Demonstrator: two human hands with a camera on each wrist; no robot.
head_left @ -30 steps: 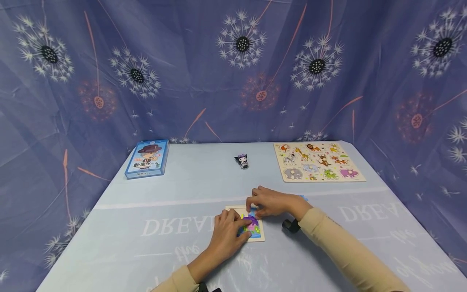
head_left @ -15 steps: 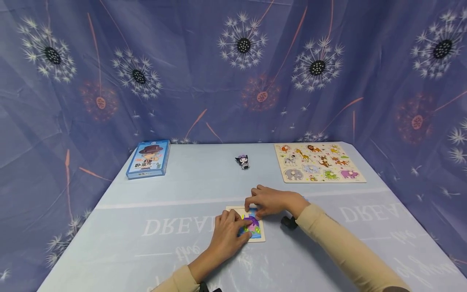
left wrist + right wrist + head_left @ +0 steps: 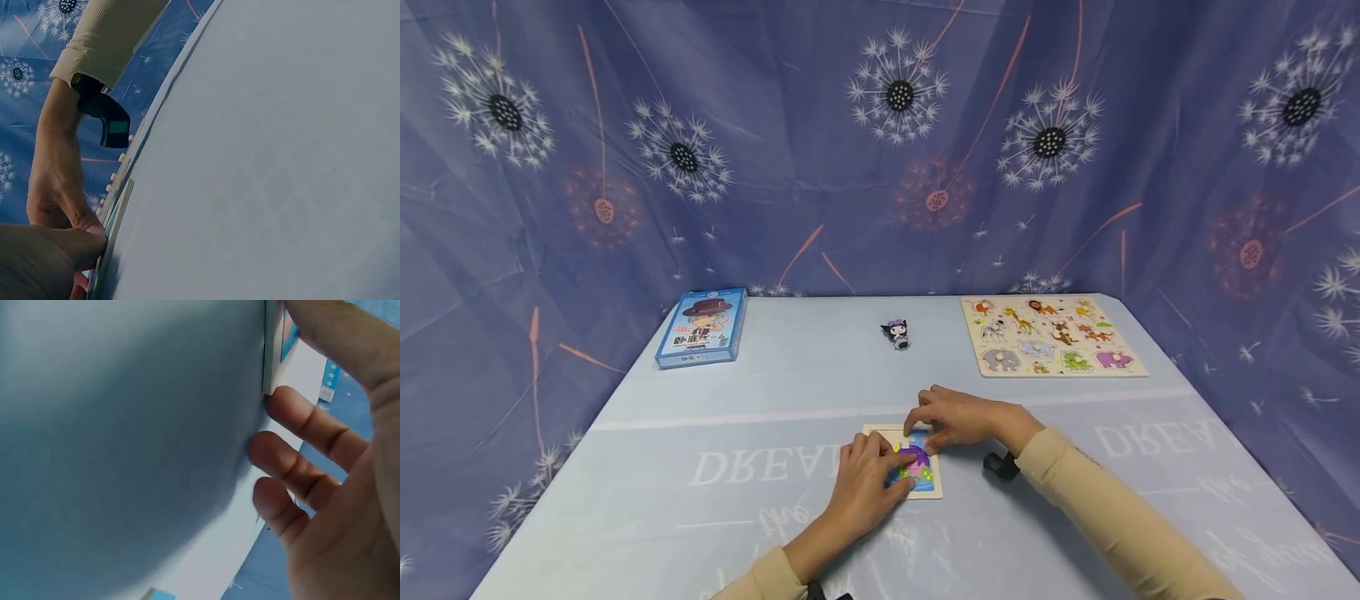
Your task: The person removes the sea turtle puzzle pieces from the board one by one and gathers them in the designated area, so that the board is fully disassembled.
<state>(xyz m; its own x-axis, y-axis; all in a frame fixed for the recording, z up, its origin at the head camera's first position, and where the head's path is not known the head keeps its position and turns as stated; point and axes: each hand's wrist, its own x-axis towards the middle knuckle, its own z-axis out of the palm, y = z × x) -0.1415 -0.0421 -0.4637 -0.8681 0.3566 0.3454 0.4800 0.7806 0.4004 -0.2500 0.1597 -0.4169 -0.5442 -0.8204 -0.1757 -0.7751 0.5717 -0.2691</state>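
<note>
Framed picture puzzle: mid-table toward the near side, under both hands; purple, green and blue picture, apparently lying flat.
Left hand: at the puzzle's left side, index finger and thumb down on the picture; whether they pinch a piece or only press, cannot tell.
Right hand: gripping the puzzle's far right corner with index finger and thumb; other fingers bent, beside the corner.
Fitting: judged the step in hand; the right hand seems to seat or adjust a blue part while the left steadies.
Next nudge: judged to call for slight, level finger pressure, lest neighbouring parts lift.
Pale patch: far left of the picture, seemingly unfilled, partly behind the left hand.
Rim: near right corner uncovered; left edge mostly hidden.
Finger room: scant between the two hands; withdrawal outward, left and right, judged easiest.
Far row: blue box left, figurine centre, animal board right; all well apart from the puzzle, tablecloth between.
Curtain: beyond the far edge.
</note>
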